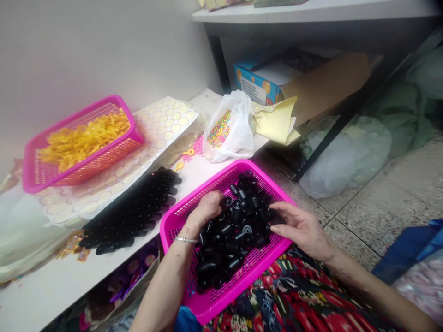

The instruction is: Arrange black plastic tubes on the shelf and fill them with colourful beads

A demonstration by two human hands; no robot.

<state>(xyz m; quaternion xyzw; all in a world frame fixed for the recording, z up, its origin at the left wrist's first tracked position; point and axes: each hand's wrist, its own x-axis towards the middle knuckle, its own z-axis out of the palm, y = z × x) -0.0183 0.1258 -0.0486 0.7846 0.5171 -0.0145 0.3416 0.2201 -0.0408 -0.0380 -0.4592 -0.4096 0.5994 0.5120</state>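
A bright pink basket (207,318) rests on my lap, filled with small shiny black plastic caps (224,228). My left hand (206,210) reaches over its far side, fingers curled down among the caps. Its fingertips are hidden, so what they hold cannot be made out. On the right side of the basket, my right hand (304,230) has its thumb and fingers closed around a black cap, mostly hidden. Left of the basket, rows of assembled black pieces (131,210) lie side by side on the white table (38,295).
A second pink basket (83,168) holds yellow plastic pieces (86,136) on sheets of round stickers (169,115). Behind stand a white plastic bag (238,129) of colored beads (219,129) and yellow paper (275,121). A cardboard box (328,87) sits below a shelf (311,11).
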